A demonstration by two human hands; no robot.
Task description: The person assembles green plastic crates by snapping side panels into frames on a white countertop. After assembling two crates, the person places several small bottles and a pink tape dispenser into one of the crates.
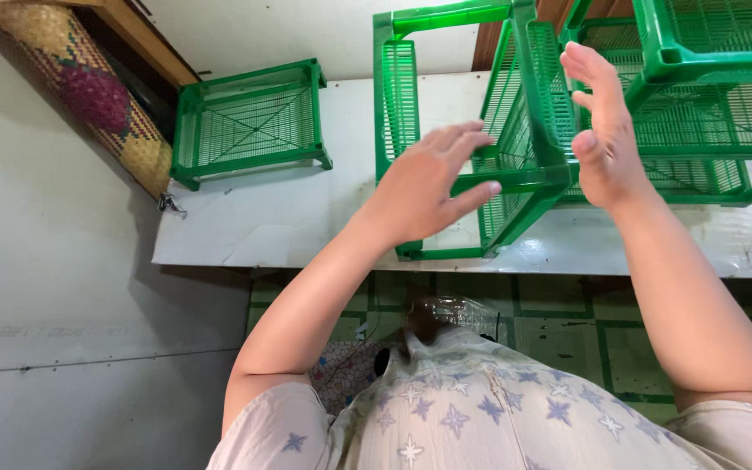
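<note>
Item: green plastic rack (515, 130), upper centre of the frame. Slatted mesh panels in a solid green frame, tipped on its side on the white table (306, 218). Its long axis runs up and down the frame, roughly away from the person. One lower frame bar slants from the bottom centre up toward the right.

Left hand (428, 187), centre of frame. Open, fingers spread and slightly curled, palm turned toward the rack. Fingertips lie at or just over the rack's near frame bar; whether they touch it cannot be told. Nothing is grasped.

Right hand (602, 130), upper right of centre. Open and flat, fingers pointing up the frame, palm facing left toward the rack's right side. It looks just beside the mesh; contact cannot be confirmed. Nothing is grasped.

Relation: the rack sits between the two open palms, left hand at its lower near edge, right hand along its right flank. Both are about equally close.

Adjoining: second green rack (707, 87), upper right corner, pressed against or overlapping the first. Third green rack (250, 122), upper left of centre, lying flat on the table, well apart from both hands.

Other: woven mat roll (89, 96), upper left, leaning along the wall. Green tiled floor (620, 322), below the table edge.
</note>
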